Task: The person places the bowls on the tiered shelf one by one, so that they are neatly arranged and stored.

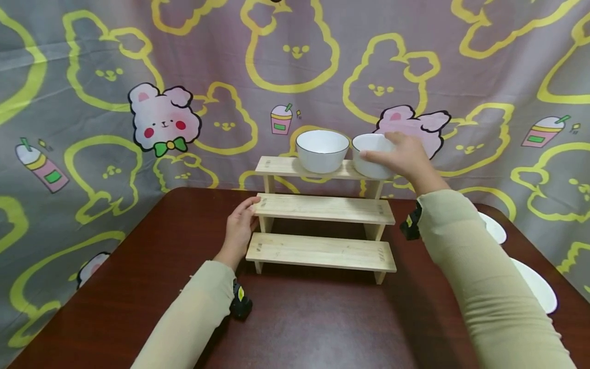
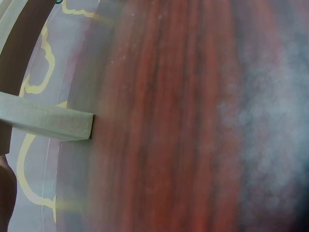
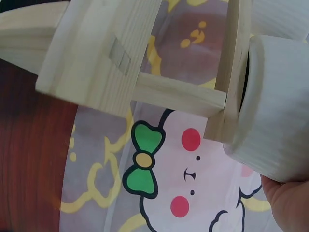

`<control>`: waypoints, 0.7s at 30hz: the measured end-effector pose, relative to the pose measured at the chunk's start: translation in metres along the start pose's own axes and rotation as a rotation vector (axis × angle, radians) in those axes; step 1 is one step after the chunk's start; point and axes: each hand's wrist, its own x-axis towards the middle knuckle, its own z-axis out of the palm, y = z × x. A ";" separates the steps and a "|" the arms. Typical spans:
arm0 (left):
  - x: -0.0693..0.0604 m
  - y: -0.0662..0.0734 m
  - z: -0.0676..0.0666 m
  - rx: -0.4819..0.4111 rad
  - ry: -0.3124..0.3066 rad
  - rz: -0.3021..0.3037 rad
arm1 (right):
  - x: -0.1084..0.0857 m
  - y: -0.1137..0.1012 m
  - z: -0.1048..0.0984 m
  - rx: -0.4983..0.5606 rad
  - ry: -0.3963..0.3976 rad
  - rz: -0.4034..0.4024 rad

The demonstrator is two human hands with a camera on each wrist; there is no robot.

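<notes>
A three-tier wooden stand (image 1: 322,207) has two white bowls on its top tier. One bowl (image 1: 322,154) sits near the middle; the other bowl (image 1: 371,159) is at the right end, gripped at its rim and side by my right hand (image 1: 405,156). In the right wrist view, that bowl (image 3: 275,106) rests against the top board, with part of my right hand (image 3: 287,200) at its side. My left hand (image 1: 240,225) holds the left end of the middle tier. Only a sliver of my left hand (image 2: 6,193) shows in the left wrist view, near a wooden leg (image 2: 53,118).
Two white plates lie at the table's right edge, a nearer one (image 1: 536,287) and a farther one (image 1: 494,228), partly behind my right sleeve. A patterned curtain (image 1: 295,66) hangs behind and beside the dark red-brown table (image 1: 313,318).
</notes>
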 end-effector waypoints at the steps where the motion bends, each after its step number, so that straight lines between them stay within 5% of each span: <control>1: 0.000 0.000 0.000 -0.002 0.001 0.000 | 0.001 0.000 0.001 -0.007 -0.001 -0.003; 21: 0.001 0.000 0.000 -0.016 0.001 0.008 | 0.008 -0.002 0.004 -0.043 -0.020 -0.031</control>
